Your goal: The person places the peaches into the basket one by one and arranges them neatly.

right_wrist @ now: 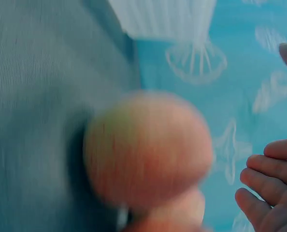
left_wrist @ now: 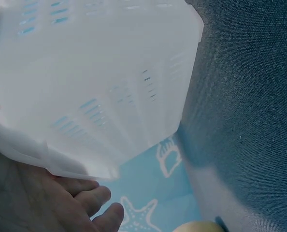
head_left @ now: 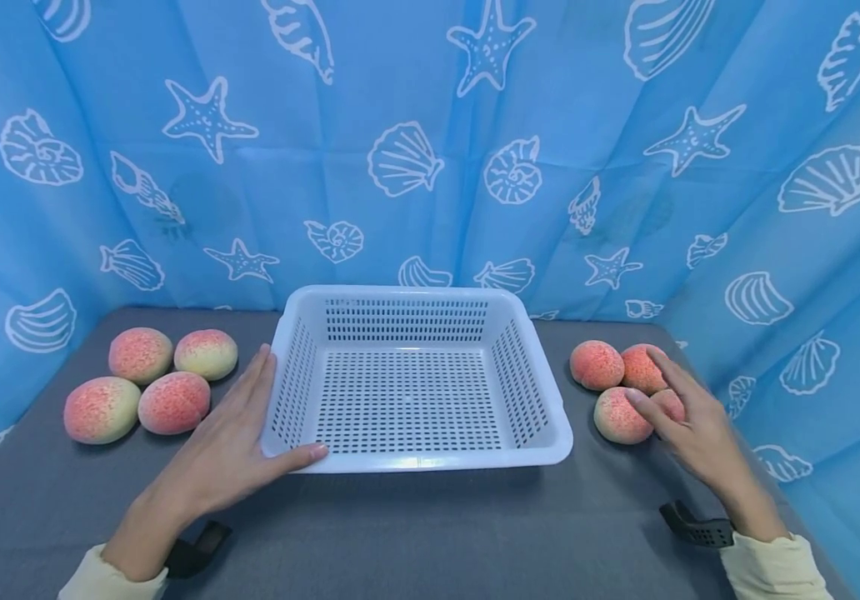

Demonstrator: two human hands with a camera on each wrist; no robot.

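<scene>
We saw a wht basket [head_left: 415,460], pink-red/pale-yel speckled peaches [head_left: 102,410], dk gry desk [head_left: 437,533], blu curtain [head_left: 400,83] w/ wht shell & starfish prints [head_left: 488,52], cream sleeves [head_left: 775,567].

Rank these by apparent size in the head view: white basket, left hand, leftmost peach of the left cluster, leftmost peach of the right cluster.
1. White basket
2. Left hand
3. Left cluster's leftmost peach
4. Right cluster's leftmost peach; it sits farther back, which may shrink it.

Bright head view, right-wrist peaches [right_wrist: 148,150] blurred
</scene>
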